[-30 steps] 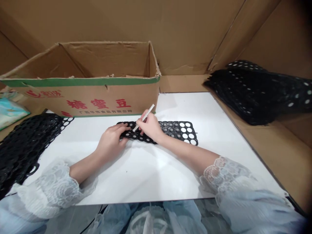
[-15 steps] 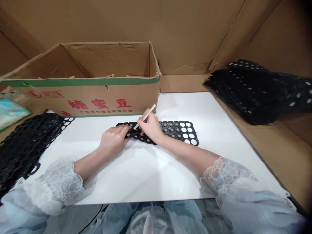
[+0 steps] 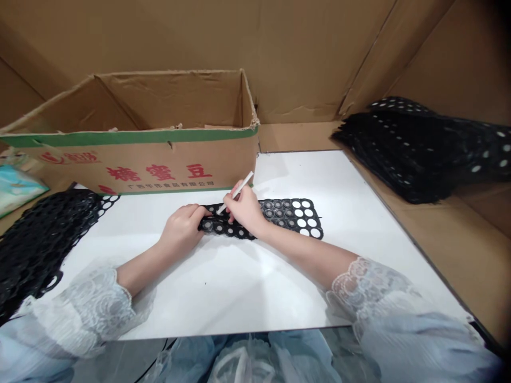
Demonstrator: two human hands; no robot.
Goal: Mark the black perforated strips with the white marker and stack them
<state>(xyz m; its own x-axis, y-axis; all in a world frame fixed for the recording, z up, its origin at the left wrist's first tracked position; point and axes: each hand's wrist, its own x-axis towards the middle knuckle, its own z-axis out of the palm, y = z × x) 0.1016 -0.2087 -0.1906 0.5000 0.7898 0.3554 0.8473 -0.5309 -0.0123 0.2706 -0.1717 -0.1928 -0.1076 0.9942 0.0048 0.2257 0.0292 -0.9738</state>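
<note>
A black perforated sheet (image 3: pixel 289 215) with round holes lies flat on a white board (image 3: pixel 247 282). My right hand (image 3: pixel 244 209) is closed around a thin white stick (image 3: pixel 236 192), whose lower tip points down onto the sheet's left part. My left hand (image 3: pixel 182 230) rests on the sheet's left end, fingers curled over its edge and pressing it down. The holes at the sheet's right end show white; those nearer my hands look dark.
An open cardboard box (image 3: pixel 131 138) with red lettering stands behind the board. Piles of black perforated sheets lie at the left (image 3: pixel 35 239) and on the right (image 3: pixel 423 146). Cardboard walls (image 3: pixel 303 58) enclose the space. A teal packet (image 3: pixel 14 186) sits far left.
Both hands stay on the sheet's left part. The stick's tip has shifted slightly and my left fingers have curled closer to the edge. The camera has moved a little.
</note>
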